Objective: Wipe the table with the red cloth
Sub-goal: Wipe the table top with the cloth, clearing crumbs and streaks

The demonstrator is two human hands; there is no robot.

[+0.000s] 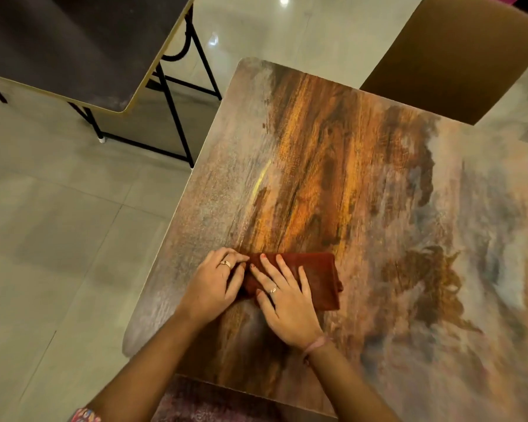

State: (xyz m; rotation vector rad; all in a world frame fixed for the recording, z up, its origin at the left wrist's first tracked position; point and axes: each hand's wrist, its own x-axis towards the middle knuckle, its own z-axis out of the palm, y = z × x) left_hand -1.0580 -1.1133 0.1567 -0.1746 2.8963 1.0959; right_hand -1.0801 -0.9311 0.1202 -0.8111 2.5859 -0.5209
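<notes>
Red cloth [314, 278], folded into a rectangle, is seen lying flat on the table [378, 193], toward 7 o'clock of the tabletop, near its left edge. Left hand [214, 284] is placed at the cloth's 9 o'clock end, fingers curled and pinched on that edge. Right hand [287, 303] is laid palm-down, fingers spread flat over the cloth's left half, gripping nothing. A dark second table [73, 47] is noted at 11 o'clock, a brown chair [457, 59] at 1 o'clock
</notes>
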